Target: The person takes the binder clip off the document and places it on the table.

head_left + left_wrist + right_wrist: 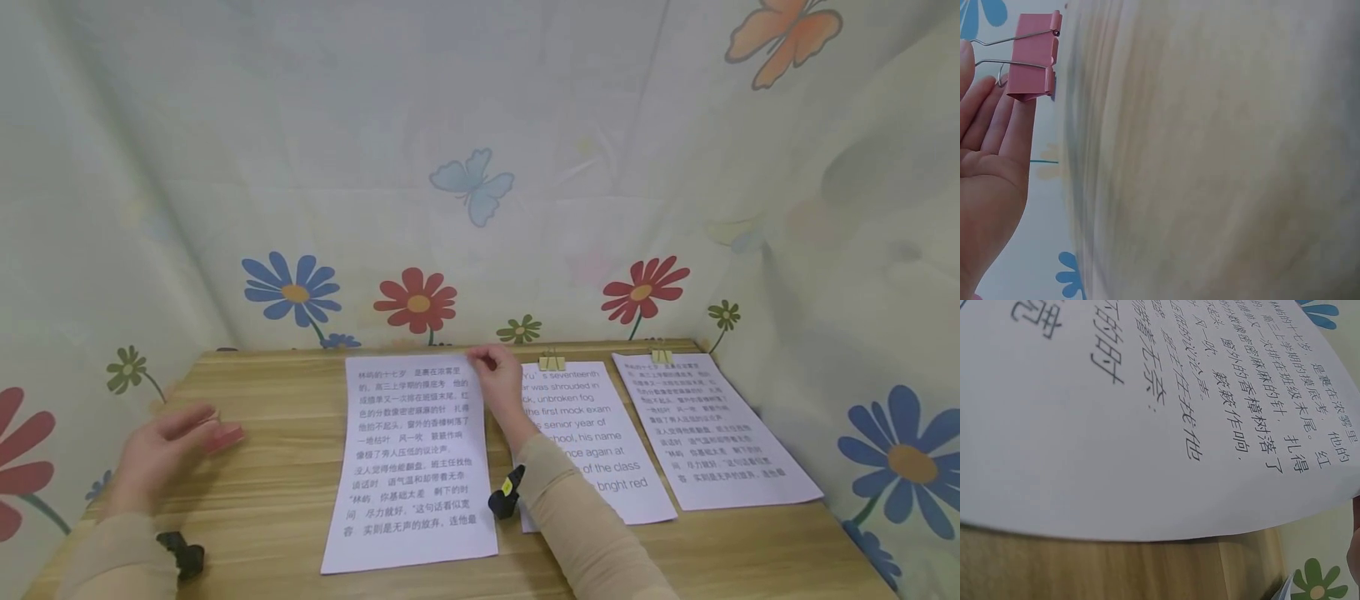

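A right hand point(497, 371) pinches the top right corner of a printed sheet point(414, 458) on a wooden counter point(277, 467); the left hand point(161, 454), its grip wide, touches a pink binder clip point(1034, 57). Flowered fabric point(465, 167) walls the counter, where two clipped sheets point(712, 429) lie alongside.

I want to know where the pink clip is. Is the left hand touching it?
Touching. The left wrist view shows the pink clip resting against the fingertips of the left hand.

White printed sheet point(411, 462) lies flat, top right corner pinched.
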`<state>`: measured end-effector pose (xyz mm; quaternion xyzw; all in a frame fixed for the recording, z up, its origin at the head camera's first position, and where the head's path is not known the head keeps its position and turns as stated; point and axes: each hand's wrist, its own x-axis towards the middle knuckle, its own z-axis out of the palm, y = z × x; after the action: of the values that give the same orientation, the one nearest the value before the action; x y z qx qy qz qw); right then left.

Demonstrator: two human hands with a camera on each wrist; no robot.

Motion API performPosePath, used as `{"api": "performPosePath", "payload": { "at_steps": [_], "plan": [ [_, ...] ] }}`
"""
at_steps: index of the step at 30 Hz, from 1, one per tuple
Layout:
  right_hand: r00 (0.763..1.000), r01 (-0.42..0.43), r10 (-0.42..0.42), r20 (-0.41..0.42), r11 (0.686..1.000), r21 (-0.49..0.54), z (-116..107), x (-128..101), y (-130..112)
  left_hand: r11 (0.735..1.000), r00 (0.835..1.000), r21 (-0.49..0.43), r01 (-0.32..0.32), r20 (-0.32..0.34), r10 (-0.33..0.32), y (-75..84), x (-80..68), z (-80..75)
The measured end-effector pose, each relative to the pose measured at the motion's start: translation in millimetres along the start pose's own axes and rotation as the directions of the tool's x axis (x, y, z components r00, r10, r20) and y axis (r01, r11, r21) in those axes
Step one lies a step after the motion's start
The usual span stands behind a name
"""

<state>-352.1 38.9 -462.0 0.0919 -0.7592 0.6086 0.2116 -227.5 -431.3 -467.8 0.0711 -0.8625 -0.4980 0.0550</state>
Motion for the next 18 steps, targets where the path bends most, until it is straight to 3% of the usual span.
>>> {"api": "performPosePath", "payload": {
  "at_steps": [6, 18],
  "plan": [
    [1.0, -0.004, 0.004, -0.004, 1.0, -0.015, 5, -1, -2, 0.993, 0.998, 0.108, 0.046, -0.046, -0.041, -7.7, 3.3, -1.5],
    [0.999, -0.047, 0.047, 0.018, 0.999, -0.018, 16, -1, -5, 0.989, 0.998, 0.134, 0.057, -0.041, -0.052, -11.9, 0.8, -4.2]
  ]
}}
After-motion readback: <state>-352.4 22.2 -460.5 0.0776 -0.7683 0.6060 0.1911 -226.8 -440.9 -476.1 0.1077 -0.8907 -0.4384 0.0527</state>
